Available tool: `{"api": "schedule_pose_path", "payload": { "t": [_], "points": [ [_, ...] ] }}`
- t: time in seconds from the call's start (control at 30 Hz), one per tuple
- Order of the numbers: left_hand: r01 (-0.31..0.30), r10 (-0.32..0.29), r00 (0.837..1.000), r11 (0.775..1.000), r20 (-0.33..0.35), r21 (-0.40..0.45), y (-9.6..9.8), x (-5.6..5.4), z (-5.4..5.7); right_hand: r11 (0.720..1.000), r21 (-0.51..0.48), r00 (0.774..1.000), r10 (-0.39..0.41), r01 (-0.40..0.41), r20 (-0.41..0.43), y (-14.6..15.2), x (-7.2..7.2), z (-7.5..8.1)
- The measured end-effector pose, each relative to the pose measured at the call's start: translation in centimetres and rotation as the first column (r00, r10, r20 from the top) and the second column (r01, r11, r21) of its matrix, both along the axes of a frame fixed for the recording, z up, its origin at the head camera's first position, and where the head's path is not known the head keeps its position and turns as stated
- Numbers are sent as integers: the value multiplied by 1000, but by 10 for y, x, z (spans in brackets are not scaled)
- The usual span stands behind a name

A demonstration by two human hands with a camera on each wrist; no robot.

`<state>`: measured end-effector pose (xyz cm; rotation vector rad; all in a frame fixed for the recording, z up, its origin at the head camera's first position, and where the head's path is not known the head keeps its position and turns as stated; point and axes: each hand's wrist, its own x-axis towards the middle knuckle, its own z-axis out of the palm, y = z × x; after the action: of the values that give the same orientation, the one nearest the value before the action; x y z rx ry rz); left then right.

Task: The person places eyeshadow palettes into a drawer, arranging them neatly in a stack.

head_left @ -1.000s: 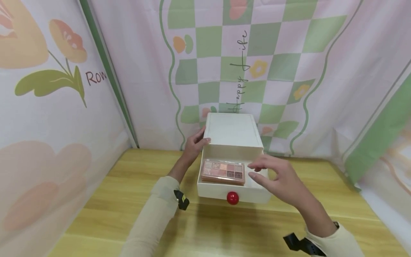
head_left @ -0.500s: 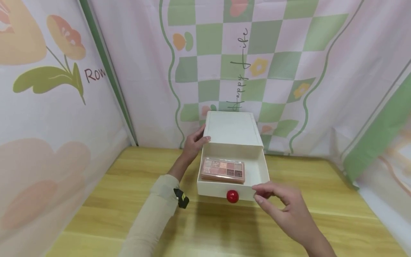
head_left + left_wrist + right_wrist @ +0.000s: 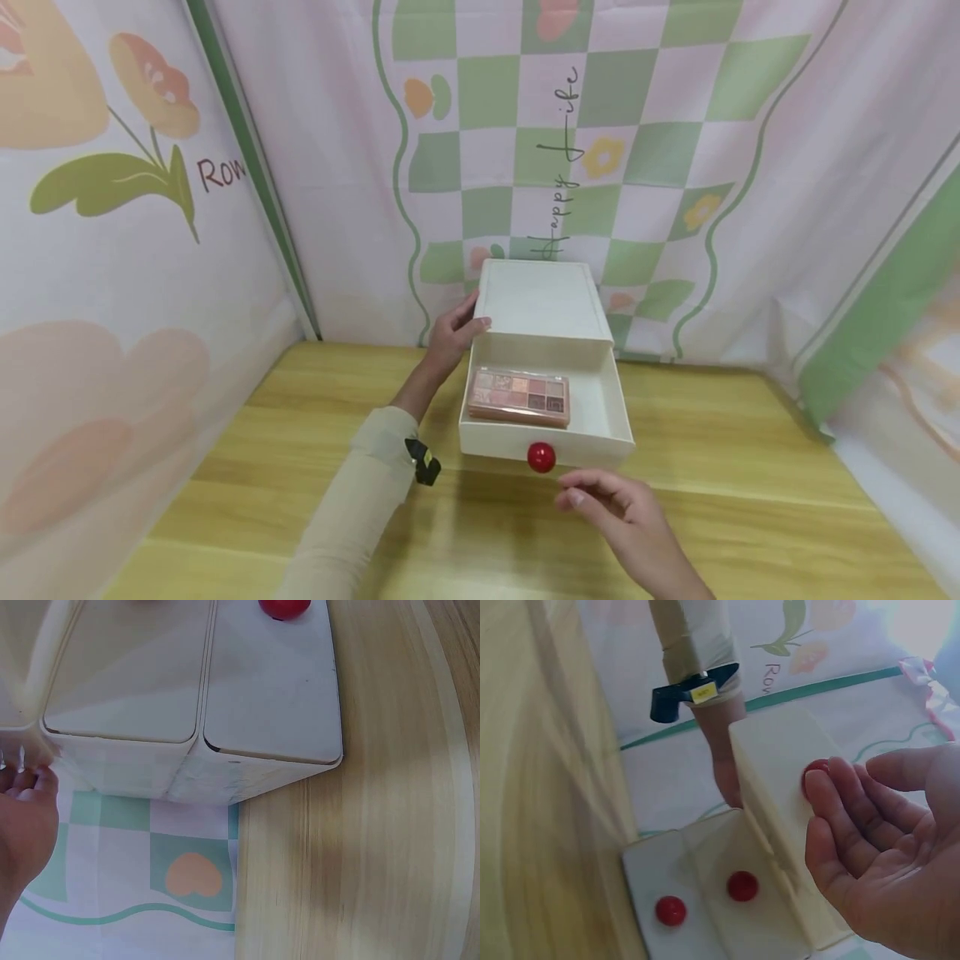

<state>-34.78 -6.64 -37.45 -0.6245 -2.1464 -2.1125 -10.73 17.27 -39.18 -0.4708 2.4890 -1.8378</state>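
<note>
A white drawer unit (image 3: 540,296) stands at the back of the table, its top drawer (image 3: 491,440) pulled out. Inside that drawer, towards the left, lies an eyeshadow palette (image 3: 519,396) with a clear lid. My left hand (image 3: 450,337) rests against the unit's left side, fingers along the wall and thumb at the top edge. Just below and right of the drawer's red knob (image 3: 542,457) is my right hand (image 3: 618,521), its fingers loosely bent and holding nothing. In the right wrist view, fingertips overlap the knob (image 3: 816,776).
Two lower drawers, each with a red knob (image 3: 742,886), are pushed in beneath the top one. Behind the unit hangs a checked curtain (image 3: 487,100), with another flowered curtain (image 3: 112,275) to the left. The wooden table (image 3: 750,500) extends to both sides and in front.
My right hand has moved from over the drawer's right side, down and left past its front corner, to beside the knob. The left hand, drawer and palette stay put.
</note>
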Motion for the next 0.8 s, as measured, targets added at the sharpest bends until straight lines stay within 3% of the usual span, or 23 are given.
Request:
{"api": "schedule_pose_path", "payload": {
  "t": [0.17, 0.33, 0.57, 0.8],
  "points": [
    [-4, 4, 1000, 1000, 0, 3, 0, -1, 0, 996, -68, 987, 60, -50, 148, -5, -8, -5],
    [-3, 3, 1000, 1000, 6, -4, 0, 0, 0, 979, -175, 970, 143, -109, 198, -13, -18, -10],
    [-11, 11, 1000, 1000, 4, 0, 1, 0, -1, 916, -361, 949, 257, -178, 182, -25, -25, -10],
    [-11, 11, 1000, 1000, -17, 4, 2, -2, -2, 888, -452, 939, 218, -77, 267, -38, -26, -8]
  ]
}}
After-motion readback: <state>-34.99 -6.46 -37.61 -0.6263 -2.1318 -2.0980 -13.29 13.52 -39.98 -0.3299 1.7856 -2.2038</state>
